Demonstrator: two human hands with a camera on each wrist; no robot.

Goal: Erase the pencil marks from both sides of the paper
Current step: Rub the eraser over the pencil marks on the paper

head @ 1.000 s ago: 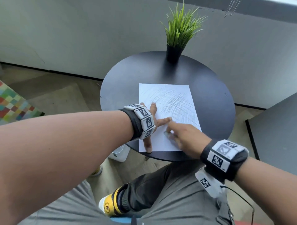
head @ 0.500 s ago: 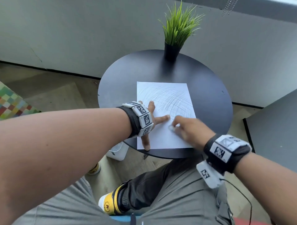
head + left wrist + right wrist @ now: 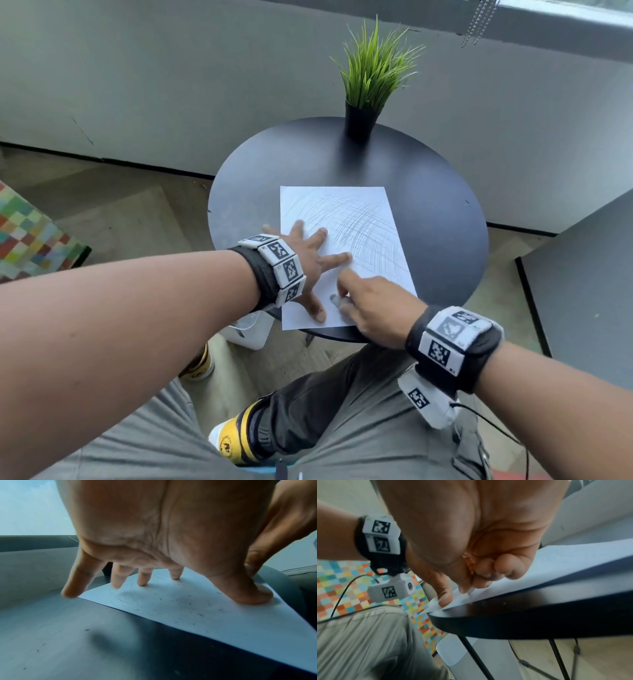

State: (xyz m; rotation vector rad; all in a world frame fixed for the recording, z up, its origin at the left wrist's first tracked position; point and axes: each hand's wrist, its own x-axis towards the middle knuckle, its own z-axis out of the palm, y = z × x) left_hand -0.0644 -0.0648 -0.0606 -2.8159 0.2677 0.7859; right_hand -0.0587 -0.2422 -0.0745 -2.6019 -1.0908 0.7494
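While the left hand (image 3: 301,263) lies spread flat, fingers straight and fanned, it pins the near-left part of the sheet of paper (image 3: 346,219) to the round black table (image 3: 445,219). From the left wrist view, the little finger comes down right at the sheet's edge and the thumb presses near the close corner, with small dark crumbs scattered over the white. Over to the right hand (image 3: 373,308): its fingers are curled tight, pinching a small whitish eraser (image 3: 471,590) whose tip touches the paper near the table's front rim. Pencil marks (image 3: 359,233), sweeping crossed arcs, cover the far and middle part of the sheet; the strip nearest the person looks mostly clean. A near corner of the paper overhangs the table edge. Behind the sheet stands a grass plant in a black pot (image 3: 359,120).
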